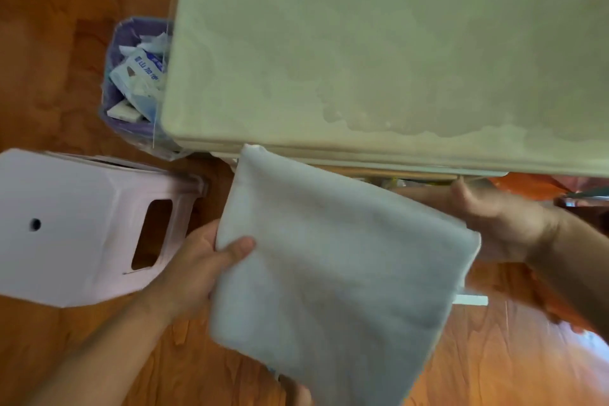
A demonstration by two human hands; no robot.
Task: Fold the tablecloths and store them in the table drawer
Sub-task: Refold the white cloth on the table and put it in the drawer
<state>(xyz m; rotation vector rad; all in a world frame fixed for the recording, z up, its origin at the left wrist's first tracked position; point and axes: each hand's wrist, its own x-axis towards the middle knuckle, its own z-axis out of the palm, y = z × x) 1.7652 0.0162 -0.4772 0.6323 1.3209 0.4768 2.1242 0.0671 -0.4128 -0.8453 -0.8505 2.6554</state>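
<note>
A person looked down from above at their own two bare hands, which held a folded pale blue-grey tablecloth (336,260) in the air just in front of a table (379,43). The cloth was a flat, roughly square bundle, tilted so that its far corner nearly met the table's near edge, while its near corner hung low over the wooden floor (66,10).

The left hand (201,260) gripped the cloth's left edge, thumb pressed on top and fingers curled beneath. The right hand (494,217) reached toward the underside of the table's front edge, on the far side of the cloth; its fingers were curled, but the cloth and the motion blur hid what they held, so whether it gripped a drawer pull or the fabric could not be told. The two hands were well apart, one on each side of the bundle.

The tabletop was pale cream with a faint watermark stain across it. Under its front lip a narrow gap showed something orange (527,184) and cluttered, too dim to name.

To the left, beside the table's corner, stood a waste bin (112,99) lined with a purple bag and filled with crumpled white and blue wrappers. Nearer, a pale pink plastic stool (72,224) sat on the floor, with a slot in its side.
</note>
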